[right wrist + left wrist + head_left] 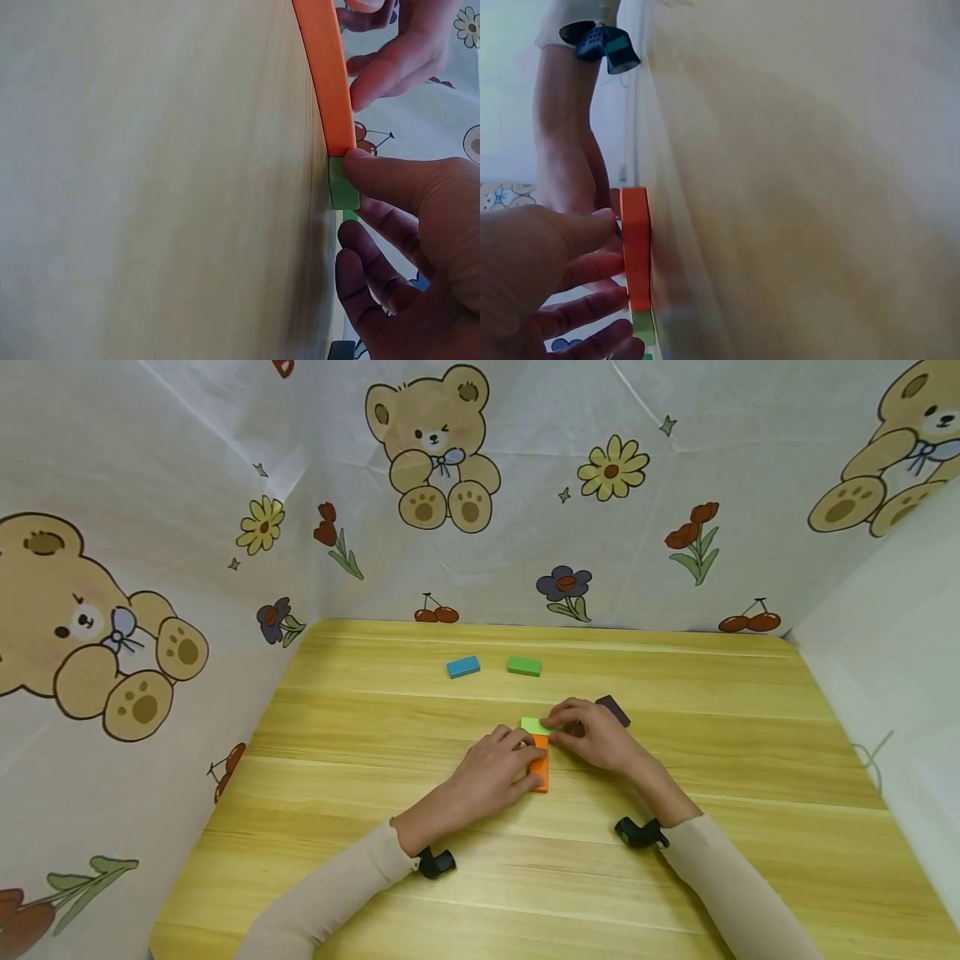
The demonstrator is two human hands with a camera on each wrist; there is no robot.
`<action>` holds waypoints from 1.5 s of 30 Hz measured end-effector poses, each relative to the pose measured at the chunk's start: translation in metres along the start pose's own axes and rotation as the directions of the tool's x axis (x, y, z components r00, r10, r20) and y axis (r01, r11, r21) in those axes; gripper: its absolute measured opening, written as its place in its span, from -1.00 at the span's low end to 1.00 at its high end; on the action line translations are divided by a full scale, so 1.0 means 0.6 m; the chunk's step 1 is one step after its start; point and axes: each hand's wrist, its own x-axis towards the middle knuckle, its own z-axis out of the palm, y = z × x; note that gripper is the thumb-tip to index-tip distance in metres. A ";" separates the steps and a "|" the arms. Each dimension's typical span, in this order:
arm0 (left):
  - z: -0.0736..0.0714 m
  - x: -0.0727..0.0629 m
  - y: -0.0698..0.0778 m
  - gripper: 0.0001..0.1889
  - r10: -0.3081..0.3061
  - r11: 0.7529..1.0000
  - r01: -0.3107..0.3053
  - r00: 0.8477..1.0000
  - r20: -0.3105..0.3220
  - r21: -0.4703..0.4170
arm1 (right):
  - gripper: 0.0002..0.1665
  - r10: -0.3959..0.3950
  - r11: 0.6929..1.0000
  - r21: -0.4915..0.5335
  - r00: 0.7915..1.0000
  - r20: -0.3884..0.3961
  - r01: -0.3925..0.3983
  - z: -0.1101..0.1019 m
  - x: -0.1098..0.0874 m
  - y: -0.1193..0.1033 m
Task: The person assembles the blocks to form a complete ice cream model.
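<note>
An orange block (pixel 539 768) lies lengthwise on the wooden table. Its far end meets a light green block (pixel 532 725) set crosswise. My left hand (pixel 491 772) rests its thumb and fingertips along the top of the orange block, as the left wrist view shows, with no finger wrapped beneath. My right hand (pixel 596 735) pinches the right end of the light green block between thumb and index finger. In the right wrist view, the thumb (pixel 390 176) is at the seam of the two blocks, and the other fingers curl loosely.
A blue block (pixel 463 667) and a green block (pixel 525 667) lie farther back on the table (pixel 375 735). Just beyond the right hand is a dark block (pixel 615 710). Patterned cloth (pixel 525 543) stands behind and to the left.
</note>
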 end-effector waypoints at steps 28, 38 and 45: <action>-0.002 0.019 -0.036 -0.23 -0.038 0.997 0.044 0.995 0.095 -0.057 | -0.73 -0.016 1.000 -0.024 1.000 -0.005 0.016 -0.007 -0.007 -0.001; -0.006 0.018 -0.032 -0.26 -0.057 0.996 0.063 0.994 0.091 -0.056 | -0.58 0.183 0.969 -0.131 0.964 -0.193 -0.210 -0.084 -0.056 0.044; -0.002 0.020 -0.033 -0.26 -0.047 0.997 0.052 0.996 0.082 -0.062 | -0.41 0.325 0.931 -0.129 0.936 -0.136 -0.342 -0.104 -0.083 0.066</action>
